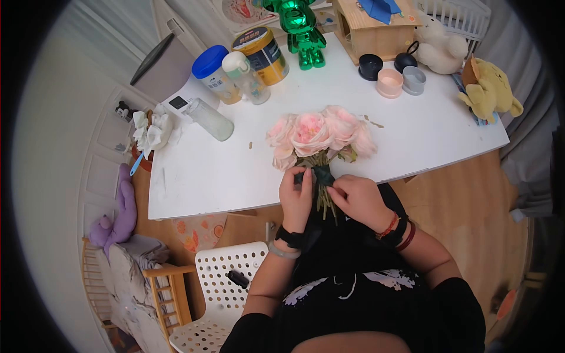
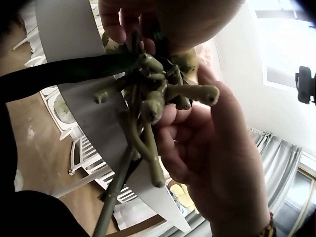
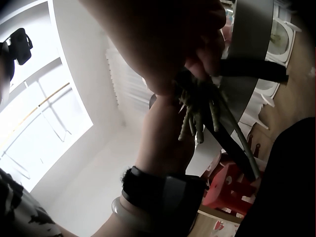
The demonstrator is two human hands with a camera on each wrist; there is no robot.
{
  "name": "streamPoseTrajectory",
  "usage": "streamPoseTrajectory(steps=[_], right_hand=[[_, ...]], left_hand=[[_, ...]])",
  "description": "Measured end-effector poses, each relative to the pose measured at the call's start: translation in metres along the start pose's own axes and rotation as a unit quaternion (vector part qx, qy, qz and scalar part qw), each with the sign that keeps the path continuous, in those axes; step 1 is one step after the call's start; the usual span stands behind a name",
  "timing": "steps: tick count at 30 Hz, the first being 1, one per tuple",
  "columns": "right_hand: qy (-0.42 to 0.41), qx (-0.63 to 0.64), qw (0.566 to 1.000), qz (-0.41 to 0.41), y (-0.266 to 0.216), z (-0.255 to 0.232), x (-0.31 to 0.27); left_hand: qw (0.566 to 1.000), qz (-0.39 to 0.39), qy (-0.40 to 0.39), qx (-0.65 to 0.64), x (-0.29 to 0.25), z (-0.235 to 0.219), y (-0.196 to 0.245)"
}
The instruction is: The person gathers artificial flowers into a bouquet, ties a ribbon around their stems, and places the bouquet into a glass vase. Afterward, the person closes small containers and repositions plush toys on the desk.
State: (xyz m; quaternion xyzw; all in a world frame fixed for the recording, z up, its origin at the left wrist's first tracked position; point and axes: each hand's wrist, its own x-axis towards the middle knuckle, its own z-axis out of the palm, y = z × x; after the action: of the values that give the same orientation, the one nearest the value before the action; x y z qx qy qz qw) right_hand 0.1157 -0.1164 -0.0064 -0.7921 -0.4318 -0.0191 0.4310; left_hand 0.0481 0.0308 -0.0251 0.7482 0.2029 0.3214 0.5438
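A bouquet of pale pink flowers [image 1: 312, 134] is held upright at the front edge of the table. Dark green ribbon [image 1: 323, 175] wraps its stems [image 1: 325, 203] just under the blooms. My left hand [image 1: 296, 197] pinches the ribbon at the left of the stems, thumb against fingers. From the right, my right hand [image 1: 362, 203] grips the ribbon with curled fingers close to the stems. In the left wrist view, cut stem ends [image 2: 153, 106] point toward the camera, and a loose ribbon tail [image 2: 64, 71] stretches out sideways. The ribbon's crossing is hidden behind my fingers.
On the white table [image 1: 194, 182] stand a glass bottle [image 1: 212, 119], a blue-lidded jar [image 1: 216, 73], a green bear figure [image 1: 297, 29] and small cups [image 1: 389, 83]. A yellow plush toy [image 1: 491, 91] lies at the right edge. A white chair [image 1: 220, 288] is at my left.
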Motion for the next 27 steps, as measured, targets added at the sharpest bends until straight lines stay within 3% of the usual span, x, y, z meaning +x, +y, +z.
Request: streamPoseTrajectory(steps=[3,6,13,27], right_hand=[[-0.027,0.082,0.996,0.022,0.008,-0.009,0.002],[-0.065,0.129,0.989,0.011,0.018,-0.02,0.006],[-0.119,0.045,0.99,-0.059,0.038,-0.036,0.02],[-0.152,-0.012,0.98,-0.13,0.056,-0.045,0.013]], left_hand=[[1.0,0.016,0.005,0.007,0.002,-0.005,0.001],[0.999,-0.042,0.002,0.008,0.005,-0.012,-0.01],[0.989,-0.095,0.033,-0.107,0.011,-0.015,0.003],[0.983,-0.114,0.049,-0.136,0.012,-0.026,-0.003]])
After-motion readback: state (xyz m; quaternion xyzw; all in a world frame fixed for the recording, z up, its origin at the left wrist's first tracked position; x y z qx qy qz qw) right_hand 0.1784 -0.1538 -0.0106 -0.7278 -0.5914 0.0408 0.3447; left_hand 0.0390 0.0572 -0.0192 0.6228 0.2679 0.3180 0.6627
